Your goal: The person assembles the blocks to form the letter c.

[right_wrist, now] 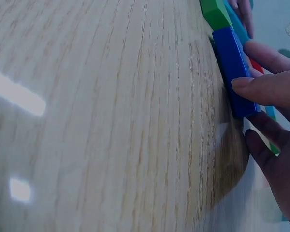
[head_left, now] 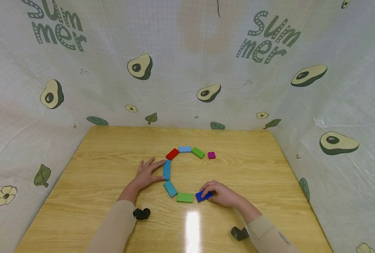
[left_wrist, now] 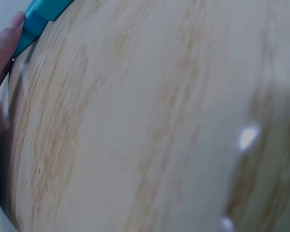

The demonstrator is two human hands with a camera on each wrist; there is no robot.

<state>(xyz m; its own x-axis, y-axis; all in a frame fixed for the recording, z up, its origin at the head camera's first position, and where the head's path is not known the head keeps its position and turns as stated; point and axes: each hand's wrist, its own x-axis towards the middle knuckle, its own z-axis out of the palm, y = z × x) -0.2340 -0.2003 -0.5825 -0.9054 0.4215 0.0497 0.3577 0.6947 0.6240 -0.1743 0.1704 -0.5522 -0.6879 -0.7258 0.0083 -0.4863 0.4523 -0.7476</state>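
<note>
My right hand [head_left: 220, 194] pinches a dark blue block [right_wrist: 234, 67] between thumb and fingers, low at the table surface. Left of it lies a light green block [head_left: 185, 198]. My left hand [head_left: 146, 174] is spread, its index finger and thumb touching the two ends of a long blue block [head_left: 166, 170]. Just below that block sits a teal block [head_left: 170, 188], tilted. A red block [head_left: 172, 154], a pale blue block [head_left: 185, 149] and a green block [head_left: 198, 153] continue the curve at the top. In the left wrist view, the thumb [left_wrist: 7, 41] meets the blue block's edge.
A small magenta block [head_left: 211, 155] lies apart, right of the green one. The wooden table [head_left: 254, 168] is bordered at the back and sides by a hanging cloth [head_left: 175, 98] printed with avocados. Light glares off the table's near part.
</note>
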